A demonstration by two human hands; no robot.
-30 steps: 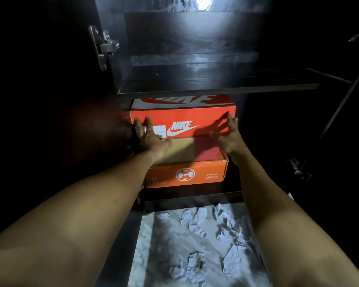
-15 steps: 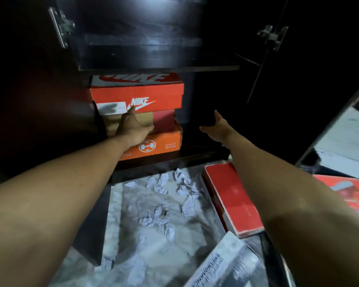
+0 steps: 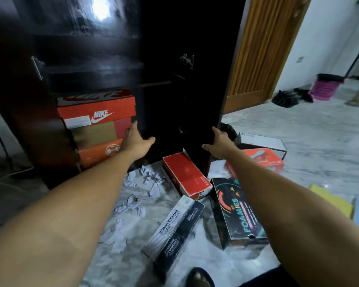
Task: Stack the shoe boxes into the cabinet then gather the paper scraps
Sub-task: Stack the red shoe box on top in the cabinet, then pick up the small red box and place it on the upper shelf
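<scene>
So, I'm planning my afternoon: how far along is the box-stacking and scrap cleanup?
Early. Two boxes, the Nike box on the orange box, sit in the cabinet. Both hands are empty: left hand, right hand. Five boxes, including the red box, and the paper scraps remain on the floor.

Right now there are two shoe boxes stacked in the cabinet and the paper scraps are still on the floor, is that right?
Not quite. The head view shows three boxes stacked in the cabinet: the Nike box on top, a tan and red box under it, and an orange box at the bottom. The paper scraps are still on the floor.
</scene>
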